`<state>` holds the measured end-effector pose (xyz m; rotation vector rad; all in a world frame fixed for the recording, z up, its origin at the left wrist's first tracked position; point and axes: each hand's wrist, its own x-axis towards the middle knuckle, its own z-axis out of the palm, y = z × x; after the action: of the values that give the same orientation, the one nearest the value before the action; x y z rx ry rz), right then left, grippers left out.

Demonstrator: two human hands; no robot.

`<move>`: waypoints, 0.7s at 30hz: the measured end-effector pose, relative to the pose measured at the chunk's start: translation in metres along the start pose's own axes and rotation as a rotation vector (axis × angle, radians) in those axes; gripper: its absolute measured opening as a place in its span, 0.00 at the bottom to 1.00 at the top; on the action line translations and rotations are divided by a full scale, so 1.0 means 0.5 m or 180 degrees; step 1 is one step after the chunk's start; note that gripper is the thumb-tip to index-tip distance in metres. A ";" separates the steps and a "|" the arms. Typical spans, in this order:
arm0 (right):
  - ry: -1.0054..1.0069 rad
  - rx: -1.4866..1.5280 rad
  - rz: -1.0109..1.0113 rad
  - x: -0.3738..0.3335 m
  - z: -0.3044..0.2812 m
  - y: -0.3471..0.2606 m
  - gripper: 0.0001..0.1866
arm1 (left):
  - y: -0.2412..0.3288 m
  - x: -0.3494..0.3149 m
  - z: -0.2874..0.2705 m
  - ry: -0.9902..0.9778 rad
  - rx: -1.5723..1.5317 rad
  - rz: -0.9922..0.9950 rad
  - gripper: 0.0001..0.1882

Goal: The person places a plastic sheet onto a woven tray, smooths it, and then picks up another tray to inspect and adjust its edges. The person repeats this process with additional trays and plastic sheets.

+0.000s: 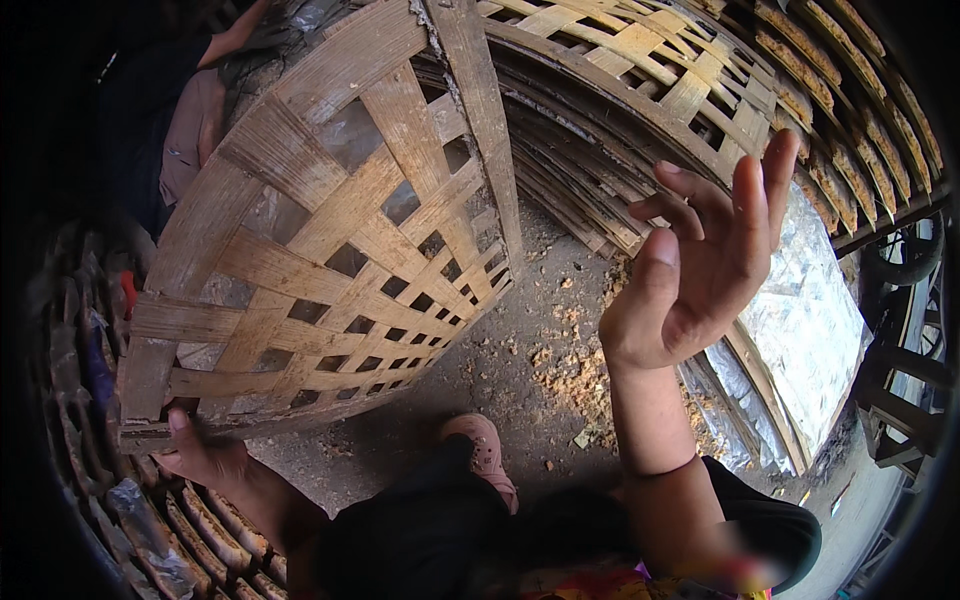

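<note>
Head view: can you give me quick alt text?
The left hand grips the lower rim of a woven bamboo basket tipped on its side, while the right hand is raised open and empty. More woven bamboo panels lean behind, above sawdust-strewn ground.

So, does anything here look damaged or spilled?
Yes. Pale wood shavings lie scattered on the dirt ground. The woven bamboo basket, gripped at its lower rim by the left hand, stands tilted. The right hand is raised, open, empty.

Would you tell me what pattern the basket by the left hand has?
The woven basket is tan bamboo strips in an open checkered lattice, clearest in the head view.
</note>
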<state>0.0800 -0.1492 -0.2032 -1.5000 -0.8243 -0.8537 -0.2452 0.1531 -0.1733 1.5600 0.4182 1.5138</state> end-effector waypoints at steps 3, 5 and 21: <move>0.0089 -0.0045 0.0858 -0.001 0.048 -0.008 0.29 | -0.021 -0.009 -0.002 -0.0130 -0.0143 -0.0089 0.27; 0.0158 0.0224 0.0664 -0.040 0.049 -0.050 0.29 | -0.020 -0.008 -0.010 -0.0153 -0.0099 -0.0050 0.27; -0.1005 0.0598 0.1468 0.032 0.159 -0.030 0.36 | -0.007 -0.019 -0.002 -0.0052 0.0094 0.0067 0.30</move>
<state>0.0796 -0.0680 -0.1874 -1.5894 -0.7182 -0.1956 -0.2466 0.1480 -0.1820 1.6033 0.4176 1.5160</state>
